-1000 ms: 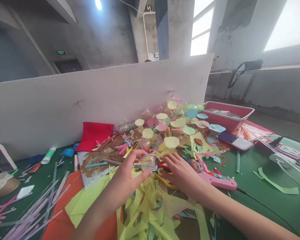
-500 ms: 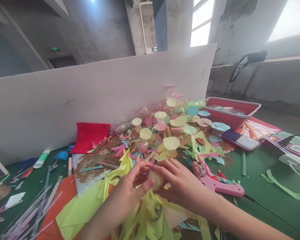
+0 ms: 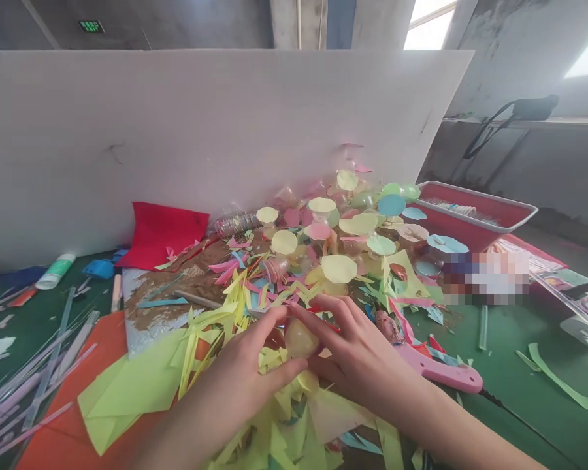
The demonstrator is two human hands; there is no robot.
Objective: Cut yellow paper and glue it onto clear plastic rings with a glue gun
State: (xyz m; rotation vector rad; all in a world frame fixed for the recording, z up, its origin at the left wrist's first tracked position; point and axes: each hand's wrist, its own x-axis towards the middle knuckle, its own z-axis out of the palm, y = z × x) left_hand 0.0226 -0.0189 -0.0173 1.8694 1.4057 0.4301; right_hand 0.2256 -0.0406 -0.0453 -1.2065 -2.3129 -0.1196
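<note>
Between my hands, over the paper scraps, sits a small translucent yellowish plastic cup (image 3: 300,338), rounded in outline; its exact shape is partly covered by fingers. My left hand (image 3: 262,349) grips it from the left with thumb and fingers. From the right, my right hand (image 3: 345,336) curls its fingers round the other side. Just beyond stands a cluster of clear cups topped with cut paper discs, among them a pale yellow disc (image 3: 339,268) and a blue disc (image 3: 391,205). Below my hands lie yellow paper scraps (image 3: 294,418).
A pink glue gun (image 3: 441,369) with a black cord lies right of my right hand. Farther back stand a red basket (image 3: 475,222) and a white board (image 3: 176,130). At left are red paper (image 3: 164,235), a glue stick (image 3: 55,272) and clear sticks (image 3: 44,391).
My view has tilted downward, so the table things sit higher in the picture. Both hands stay on the cup, with the fingers shifted slightly around it.
</note>
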